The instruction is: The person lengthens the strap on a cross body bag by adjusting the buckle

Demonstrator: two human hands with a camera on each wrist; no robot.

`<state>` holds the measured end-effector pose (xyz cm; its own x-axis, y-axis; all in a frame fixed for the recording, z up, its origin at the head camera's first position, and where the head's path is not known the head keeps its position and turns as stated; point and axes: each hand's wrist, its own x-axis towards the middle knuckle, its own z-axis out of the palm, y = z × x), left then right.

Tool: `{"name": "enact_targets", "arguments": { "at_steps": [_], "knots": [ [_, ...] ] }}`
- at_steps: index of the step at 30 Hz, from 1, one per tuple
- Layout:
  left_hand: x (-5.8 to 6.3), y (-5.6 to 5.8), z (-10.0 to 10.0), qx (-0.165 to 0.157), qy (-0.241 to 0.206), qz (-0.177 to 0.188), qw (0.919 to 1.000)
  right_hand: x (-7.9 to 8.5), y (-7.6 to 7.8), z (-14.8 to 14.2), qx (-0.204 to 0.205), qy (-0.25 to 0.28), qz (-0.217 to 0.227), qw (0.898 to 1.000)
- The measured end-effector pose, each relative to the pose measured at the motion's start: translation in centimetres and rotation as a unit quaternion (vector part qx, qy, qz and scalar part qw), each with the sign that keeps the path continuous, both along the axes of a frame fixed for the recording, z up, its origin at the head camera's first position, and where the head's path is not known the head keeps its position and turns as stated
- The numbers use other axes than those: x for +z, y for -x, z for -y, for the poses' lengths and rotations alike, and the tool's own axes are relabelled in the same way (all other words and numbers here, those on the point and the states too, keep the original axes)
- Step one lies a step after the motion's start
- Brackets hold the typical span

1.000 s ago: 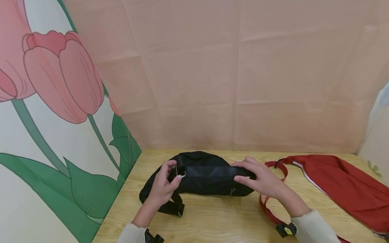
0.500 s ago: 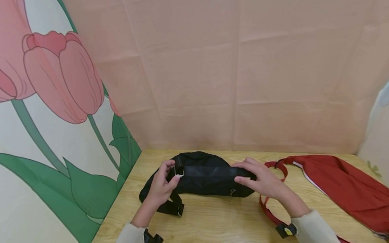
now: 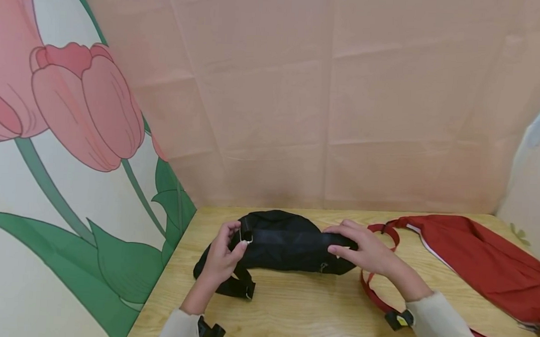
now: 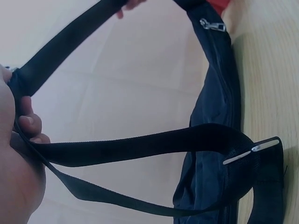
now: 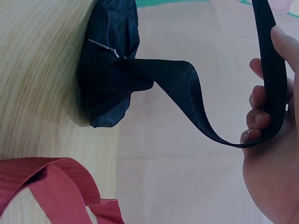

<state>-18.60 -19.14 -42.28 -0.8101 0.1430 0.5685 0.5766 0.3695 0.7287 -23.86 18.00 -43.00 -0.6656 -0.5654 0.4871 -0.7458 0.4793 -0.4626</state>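
Observation:
A black waist bag [image 3: 279, 262] lies on the wooden table, its zip pull [image 4: 212, 24] facing me. Its black strap [image 3: 289, 238] is raised above the table and stretched between both hands. At the left, my left hand [image 3: 223, 254] pinches the strap at a metal slider [image 3: 247, 239], thumb on the near side. My right hand [image 3: 366, 248] grips the strap's right stretch, and in the right wrist view the fingers [image 5: 258, 119] curl round the webbing. A second metal slider [image 4: 252, 150] sits on the strap loop hanging below the left hand.
To the right lies a red bag [image 3: 487, 263] with a white-edged zip. Its red strap [image 3: 373, 293] loops under my right forearm. A pinkish cloth backdrop [image 3: 326, 115] rises behind the table, and a tulip-printed wall [image 3: 87, 105] stands at the left.
My left hand has shifted slightly left, drawing the slider and strap with it. The right hand has edged a little to the right. Both bags lie nearly where they were.

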Motion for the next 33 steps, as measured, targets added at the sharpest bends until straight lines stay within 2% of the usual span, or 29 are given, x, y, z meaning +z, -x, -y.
{"name": "enact_targets", "arguments": {
  "at_steps": [15, 33],
  "knots": [
    [0.0, 0.1, 0.5, 0.002, -0.008, 0.006, 1.0, -0.1, 0.0, -0.6, -0.02, -0.009, 0.015, 1.0],
    [0.4, -0.3, 1.2, 0.009, -0.033, -0.019, 0.9992, -0.3, 0.0, -1.4, -0.023, 0.008, 0.036, 0.999]
  ]
}}
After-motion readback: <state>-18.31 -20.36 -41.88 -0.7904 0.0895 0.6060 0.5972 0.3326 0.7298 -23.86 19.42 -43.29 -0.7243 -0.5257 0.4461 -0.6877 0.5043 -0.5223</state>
